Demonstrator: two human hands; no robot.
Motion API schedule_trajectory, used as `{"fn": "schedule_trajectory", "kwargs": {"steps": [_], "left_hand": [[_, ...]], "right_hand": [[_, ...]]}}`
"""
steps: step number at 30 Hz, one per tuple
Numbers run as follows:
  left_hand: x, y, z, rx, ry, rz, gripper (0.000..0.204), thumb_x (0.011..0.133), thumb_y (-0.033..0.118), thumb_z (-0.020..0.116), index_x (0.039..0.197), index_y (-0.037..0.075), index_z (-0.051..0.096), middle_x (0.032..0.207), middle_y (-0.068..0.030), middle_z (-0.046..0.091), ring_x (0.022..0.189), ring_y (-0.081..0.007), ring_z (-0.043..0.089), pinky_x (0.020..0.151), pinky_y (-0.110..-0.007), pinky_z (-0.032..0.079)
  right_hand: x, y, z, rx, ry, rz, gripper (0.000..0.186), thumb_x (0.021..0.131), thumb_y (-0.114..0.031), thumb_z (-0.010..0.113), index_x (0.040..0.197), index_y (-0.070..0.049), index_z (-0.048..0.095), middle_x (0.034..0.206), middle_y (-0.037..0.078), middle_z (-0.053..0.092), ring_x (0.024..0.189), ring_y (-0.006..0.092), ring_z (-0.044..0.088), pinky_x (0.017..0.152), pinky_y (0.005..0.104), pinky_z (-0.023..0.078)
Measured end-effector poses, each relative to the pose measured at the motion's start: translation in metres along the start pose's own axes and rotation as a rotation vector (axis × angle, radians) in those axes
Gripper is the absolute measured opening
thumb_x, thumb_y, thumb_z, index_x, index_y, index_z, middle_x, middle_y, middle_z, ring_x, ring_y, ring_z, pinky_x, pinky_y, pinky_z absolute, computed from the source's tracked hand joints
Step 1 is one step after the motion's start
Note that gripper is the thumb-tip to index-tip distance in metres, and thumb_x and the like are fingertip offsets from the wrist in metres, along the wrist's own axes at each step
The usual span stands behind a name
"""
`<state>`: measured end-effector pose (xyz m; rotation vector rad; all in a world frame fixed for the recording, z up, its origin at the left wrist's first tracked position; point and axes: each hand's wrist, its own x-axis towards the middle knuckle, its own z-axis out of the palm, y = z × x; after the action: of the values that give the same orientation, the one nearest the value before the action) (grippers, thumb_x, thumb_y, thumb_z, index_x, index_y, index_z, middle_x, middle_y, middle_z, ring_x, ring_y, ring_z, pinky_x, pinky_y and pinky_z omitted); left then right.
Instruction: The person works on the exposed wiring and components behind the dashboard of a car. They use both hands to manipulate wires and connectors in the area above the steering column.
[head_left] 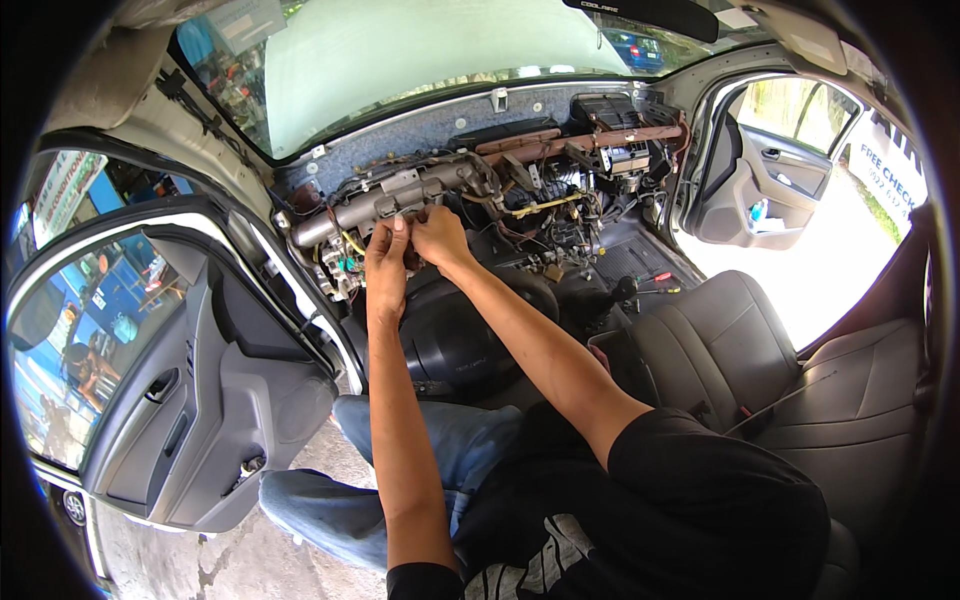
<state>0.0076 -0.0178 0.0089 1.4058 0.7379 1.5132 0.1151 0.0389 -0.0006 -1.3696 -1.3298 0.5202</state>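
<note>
Both hands work at the bare steering column of a car with its dashboard stripped out.

Nearest are the person's black shirt [650, 500] and blue jeans [420, 450], with both forearms reaching forward over the black steering wheel [455, 345]. The left hand [386, 262] has its fingers curled in, pinching something small among the wires just under the grey metal column bracket [390, 200]; what it grips is too small to tell. The right hand [438, 235] touches the left one, fingers bent and pressed up against the bracket's underside. To the right sits the grey passenger seat [740, 350], and the left door [200, 400] stands open. Beyond the hands lie exposed wiring [540, 205], a rusty cross-beam [600, 140], then the windscreen [420, 60].
</note>
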Motion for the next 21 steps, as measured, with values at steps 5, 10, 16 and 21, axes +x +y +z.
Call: {"fn": "schedule_trajectory", "kwargs": {"steps": [5,10,16,21], "left_hand": [[0.0003,-0.0005,-0.0002,-0.019,-0.002,-0.003,0.03,0.106,0.037,0.057,0.11,0.008,0.066,0.078,0.0046,0.056,0.065,-0.0052,0.044,0.059,-0.024,0.038],[-0.0012,0.002,0.0031,0.003,-0.004,0.021,0.029,0.105,0.039,0.058,0.106,0.01,0.061,0.074,0.0042,0.054,0.064,-0.0057,0.045,0.058,-0.023,0.038],[-0.0023,0.0052,0.0009,0.013,-0.026,-0.016,0.033,0.105,0.041,0.057,0.107,0.008,0.064,0.076,0.0042,0.055,0.066,-0.0056,0.046,0.059,-0.023,0.039],[-0.0025,0.0045,0.002,0.031,-0.022,-0.032,0.039,0.106,0.043,0.055,0.113,0.007,0.067,0.077,0.0038,0.055,0.067,-0.0057,0.046,0.06,-0.023,0.04]], "right_hand": [[-0.0009,-0.0002,0.0,0.015,-0.01,0.003,0.038,0.089,-0.031,0.067,0.095,0.006,0.069,0.095,0.027,0.072,0.092,0.0397,0.072,0.076,0.0446,0.054],[-0.0017,-0.0022,-0.002,0.031,-0.02,0.016,0.038,0.089,-0.032,0.069,0.093,0.006,0.069,0.094,0.026,0.073,0.09,0.0366,0.073,0.075,0.0435,0.054],[-0.0029,-0.0037,-0.0038,0.037,-0.023,0.027,0.036,0.088,-0.03,0.071,0.095,0.006,0.07,0.094,0.025,0.073,0.09,0.0358,0.073,0.074,0.043,0.054],[-0.0028,-0.0034,-0.0029,0.055,-0.02,0.002,0.034,0.086,-0.028,0.071,0.096,0.005,0.071,0.094,0.024,0.073,0.09,0.0353,0.073,0.074,0.0419,0.055]]}}
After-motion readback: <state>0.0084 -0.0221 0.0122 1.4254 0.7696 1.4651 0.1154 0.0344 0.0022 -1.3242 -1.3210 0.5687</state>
